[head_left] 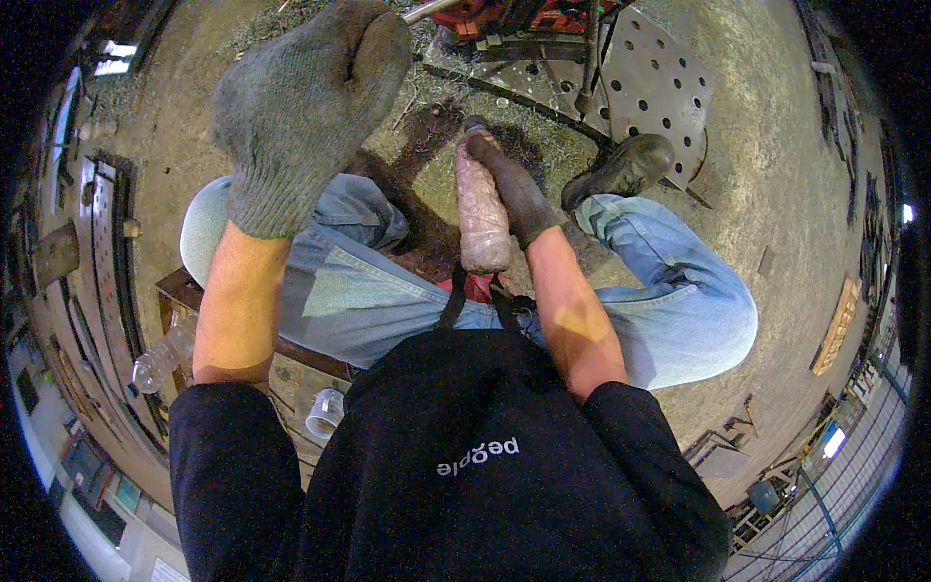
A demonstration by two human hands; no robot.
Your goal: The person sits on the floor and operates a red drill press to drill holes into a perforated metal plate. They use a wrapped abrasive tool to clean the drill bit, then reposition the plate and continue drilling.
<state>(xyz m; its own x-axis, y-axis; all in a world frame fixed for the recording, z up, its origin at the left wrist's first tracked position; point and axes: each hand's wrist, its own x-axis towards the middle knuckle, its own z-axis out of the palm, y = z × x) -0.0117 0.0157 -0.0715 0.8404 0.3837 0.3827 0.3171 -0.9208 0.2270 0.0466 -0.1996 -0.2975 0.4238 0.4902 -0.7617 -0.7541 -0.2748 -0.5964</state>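
Below you is a brownish floor [771, 209]. Shavings [538, 131] litter it ahead of you, and a wooden piece [836, 327] lies to your right.

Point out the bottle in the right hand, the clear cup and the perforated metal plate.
Bottle [480, 215], head view: middle of its body.
Clear cup [329, 407], head view: its clear wall.
Perforated metal plate [635, 80], head view: bare surface between holes.

Worn on the head, above and on the near side of the brownish bottle [481, 221], facing steeply down through a fisheye lens. Close enough to the bottle to show it whole, with the floor [786, 213] farther off, beyond it and to both sides. Upright, unmirrored, and centred just on the near side of the bottle's base.
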